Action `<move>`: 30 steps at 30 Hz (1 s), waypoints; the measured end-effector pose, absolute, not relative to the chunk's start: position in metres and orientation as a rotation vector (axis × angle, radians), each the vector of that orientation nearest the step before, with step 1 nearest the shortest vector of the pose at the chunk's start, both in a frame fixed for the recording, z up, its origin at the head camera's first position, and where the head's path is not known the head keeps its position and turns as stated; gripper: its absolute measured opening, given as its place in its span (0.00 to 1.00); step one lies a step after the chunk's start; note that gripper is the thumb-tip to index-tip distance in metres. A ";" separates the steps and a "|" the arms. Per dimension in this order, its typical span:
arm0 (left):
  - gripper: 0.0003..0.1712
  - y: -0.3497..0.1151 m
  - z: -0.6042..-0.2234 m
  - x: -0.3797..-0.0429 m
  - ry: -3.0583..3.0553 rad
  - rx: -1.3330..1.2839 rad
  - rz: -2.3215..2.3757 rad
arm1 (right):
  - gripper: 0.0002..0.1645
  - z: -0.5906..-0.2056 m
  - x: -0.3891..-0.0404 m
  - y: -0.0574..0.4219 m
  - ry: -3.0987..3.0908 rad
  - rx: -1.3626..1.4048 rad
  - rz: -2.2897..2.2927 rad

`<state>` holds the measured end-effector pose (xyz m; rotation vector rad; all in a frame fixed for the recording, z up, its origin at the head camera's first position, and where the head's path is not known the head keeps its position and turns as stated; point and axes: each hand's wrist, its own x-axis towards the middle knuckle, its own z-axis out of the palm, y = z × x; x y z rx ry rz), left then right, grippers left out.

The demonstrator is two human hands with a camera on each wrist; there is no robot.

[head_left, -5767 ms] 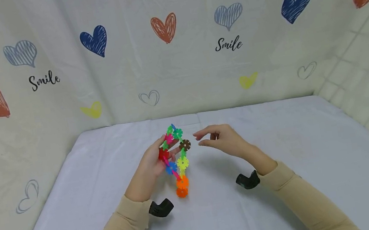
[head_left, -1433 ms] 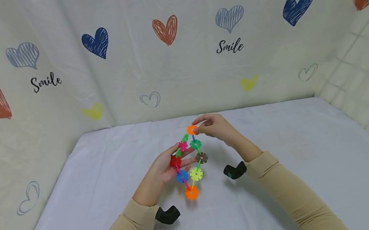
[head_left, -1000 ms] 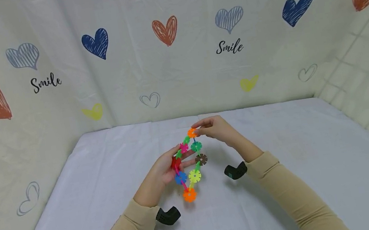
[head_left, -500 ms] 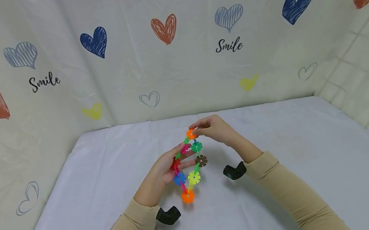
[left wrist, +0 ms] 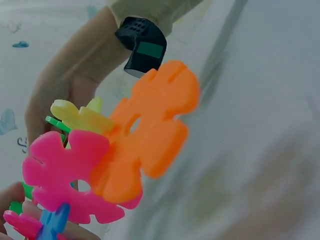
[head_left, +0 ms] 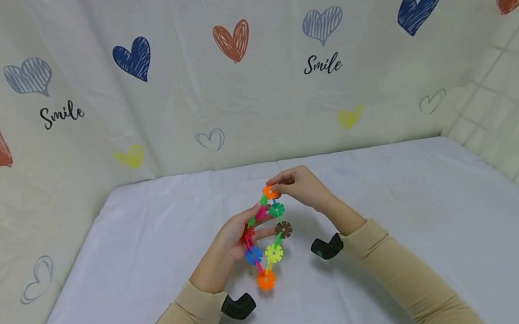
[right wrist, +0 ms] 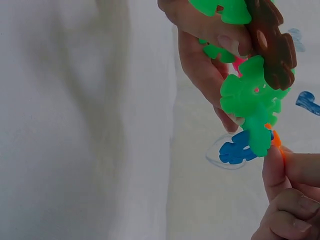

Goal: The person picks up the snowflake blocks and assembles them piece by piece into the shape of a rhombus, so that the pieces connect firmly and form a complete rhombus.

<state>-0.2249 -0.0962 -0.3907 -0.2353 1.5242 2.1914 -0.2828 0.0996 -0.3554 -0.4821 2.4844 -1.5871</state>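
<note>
Notched flower-shaped plastic discs are linked into a colourful loop above the table. My left hand (head_left: 229, 243) holds its left side, thumb near a pink disc (head_left: 262, 212), fingers behind the loop. At the top, my right hand (head_left: 304, 187) pinches an orange disc (head_left: 270, 192) between thumb and fingers. A teal-green disc (head_left: 276, 210), a brown disc (head_left: 284, 230) and a yellow disc (head_left: 274, 253) run down the right side. Another orange disc (head_left: 266, 280) hangs lowest, below a blue disc (head_left: 253, 256). In the right wrist view, a dark blue disc (right wrist: 235, 150) adjoins the pinched one; whether the left end joins it, I cannot tell.
A white cloth covers the table (head_left: 424, 204). Behind stands a pale curtain (head_left: 280, 102) printed with hearts and "Smile". Black curved wrist devices sit at the left cuff (head_left: 239, 307) and the right cuff (head_left: 327, 247).
Earliest, the right hand was apart from the loop, with two orange discs at the bottom. Later it pinches an orange disc at the top; since then both hands have sunk slightly.
</note>
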 end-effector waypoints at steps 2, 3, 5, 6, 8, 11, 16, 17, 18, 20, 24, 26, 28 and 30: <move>0.24 -0.096 -0.391 -0.225 1.534 -0.222 2.182 | 0.13 -0.354 -0.282 0.099 2.485 -0.477 -1.575; 0.24 -0.096 -0.391 -0.225 1.535 -0.220 2.177 | 0.14 -0.354 -0.282 0.099 2.484 -0.471 -1.570; 0.24 -0.096 -0.392 -0.226 1.535 -0.228 2.174 | 0.14 -0.353 -0.282 0.099 2.486 -0.462 -1.558; 0.24 -0.096 -0.392 -0.226 1.537 -0.231 2.172 | 0.14 -0.353 -0.281 0.099 2.485 -0.455 -1.557; 0.25 -0.095 -0.393 -0.226 1.526 -0.242 2.172 | 0.14 -0.354 -0.281 0.099 2.488 -0.443 -1.555; 0.26 -0.095 -0.394 -0.226 1.513 -0.243 2.180 | 0.13 -0.355 -0.280 0.098 2.501 -0.431 -1.551; 0.24 -0.096 -0.392 -0.224 1.488 -0.208 2.198 | 0.13 -0.355 -0.278 0.098 2.495 -0.426 -1.571; 0.24 -0.097 -0.392 -0.224 1.476 -0.195 2.202 | 0.13 -0.355 -0.277 0.097 2.491 -0.426 -1.580; 0.23 -0.098 -0.391 -0.223 1.473 -0.189 2.202 | 0.13 -0.355 -0.277 0.097 2.488 -0.427 -1.588; 0.23 -0.098 -0.391 -0.223 1.469 -0.185 2.201 | 0.13 -0.356 -0.276 0.096 2.471 -0.421 -1.608; 0.24 -0.097 -0.392 -0.225 1.477 -0.222 2.199 | 0.13 -0.357 -0.273 0.094 2.444 -0.415 -1.638; 0.25 -0.097 -0.393 -0.226 1.490 -0.234 2.197 | 0.13 -0.357 -0.272 0.094 2.452 -0.433 -1.636; 0.26 -0.096 -0.394 -0.229 1.494 -0.238 2.198 | 0.13 -0.358 -0.272 0.095 2.469 -0.469 -1.633; 0.26 -0.096 -0.394 -0.230 1.488 -0.233 2.203 | 0.14 -0.359 -0.274 0.096 2.482 -0.505 -1.636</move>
